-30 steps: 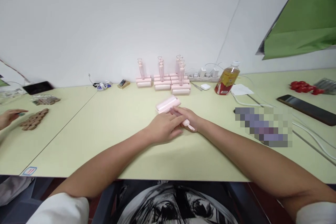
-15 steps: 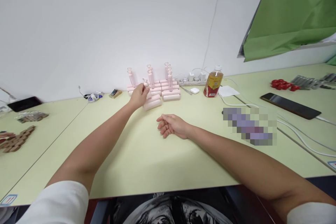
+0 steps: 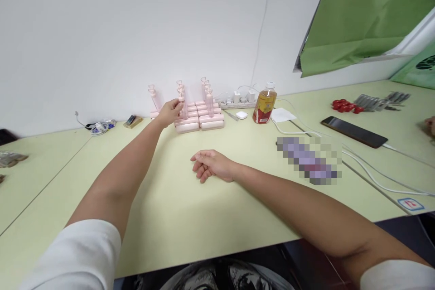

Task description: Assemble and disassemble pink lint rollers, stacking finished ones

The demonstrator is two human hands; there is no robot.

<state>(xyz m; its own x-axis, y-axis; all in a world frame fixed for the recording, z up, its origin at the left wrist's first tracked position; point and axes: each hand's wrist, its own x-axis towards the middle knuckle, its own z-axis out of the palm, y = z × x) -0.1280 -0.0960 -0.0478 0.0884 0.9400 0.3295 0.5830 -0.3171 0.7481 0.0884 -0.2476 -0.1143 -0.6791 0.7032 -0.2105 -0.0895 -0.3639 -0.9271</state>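
My left hand (image 3: 170, 112) reaches to the back of the table, thumb and fingers closed round the upright handle of a pale pink lint roller (image 3: 187, 126). That roller stands at the front of its row, its white-and-pink head lying flat. Close to it are several more pink lint rollers (image 3: 211, 122), with clear pink handles standing up and heart-shaped loops on top. Part of the group at the left is hidden behind my left hand. My right hand (image 3: 212, 165) rests on the table in front of them, fingers loosely curled and apart, holding nothing.
Right of the rollers are a power strip (image 3: 242, 104) with chargers, a small white case (image 3: 241, 115) and a drink bottle (image 3: 264, 105). A phone (image 3: 354, 131), white cables and a blurred-out purple item (image 3: 307, 159) lie further right. A coiled cable (image 3: 99, 128) is at the left.
My left hand has set the lint roller back against the others, square in line with them. My right hand stays where it rested. The whole view has turned slightly right.
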